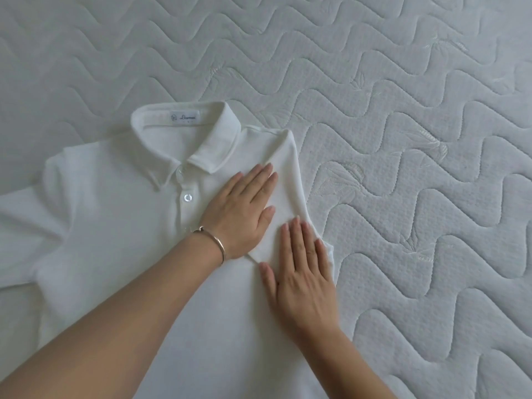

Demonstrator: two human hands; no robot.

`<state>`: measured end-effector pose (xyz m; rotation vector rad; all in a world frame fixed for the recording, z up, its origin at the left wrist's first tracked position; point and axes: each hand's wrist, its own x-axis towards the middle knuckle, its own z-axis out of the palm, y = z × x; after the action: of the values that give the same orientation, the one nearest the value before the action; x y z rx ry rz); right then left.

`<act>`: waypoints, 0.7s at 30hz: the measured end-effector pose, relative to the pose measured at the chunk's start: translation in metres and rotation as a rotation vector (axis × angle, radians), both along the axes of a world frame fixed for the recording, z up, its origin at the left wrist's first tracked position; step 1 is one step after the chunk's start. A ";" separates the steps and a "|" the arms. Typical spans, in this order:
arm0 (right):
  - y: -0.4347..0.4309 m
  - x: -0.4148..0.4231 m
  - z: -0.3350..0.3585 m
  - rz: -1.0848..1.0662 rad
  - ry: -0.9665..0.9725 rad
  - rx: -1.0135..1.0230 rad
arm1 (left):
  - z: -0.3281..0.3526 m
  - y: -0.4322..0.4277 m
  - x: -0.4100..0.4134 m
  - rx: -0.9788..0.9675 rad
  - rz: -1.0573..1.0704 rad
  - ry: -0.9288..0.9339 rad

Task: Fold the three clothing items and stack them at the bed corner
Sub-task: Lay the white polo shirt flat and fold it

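Around the white polo shirt (121, 226) I see bare quilted mattress (403, 139) above the collar and all along its right side, so I can pass there freely. Over the shirt's folded right sleeve, my left hand (241, 208) and right hand (302, 272) lie flat and block that part.

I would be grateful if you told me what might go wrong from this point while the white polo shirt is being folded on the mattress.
1. The folded-in sleeve lies loose under the left hand and right hand; it may spring open when they lift.
2. The other sleeve lies spread out, so the fold could end lopsided.
3. The bracelet might snag the polo shirt.
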<state>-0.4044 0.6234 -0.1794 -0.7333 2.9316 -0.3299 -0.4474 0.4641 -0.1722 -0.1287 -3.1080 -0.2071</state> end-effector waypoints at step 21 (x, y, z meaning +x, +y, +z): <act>-0.006 0.026 0.015 -0.018 0.051 0.169 | 0.019 -0.016 0.039 -0.030 0.110 -0.255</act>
<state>-0.3786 0.6171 -0.1645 -0.7011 2.9680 -0.0648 -0.4084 0.4481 -0.1530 0.0752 -3.3591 -0.1884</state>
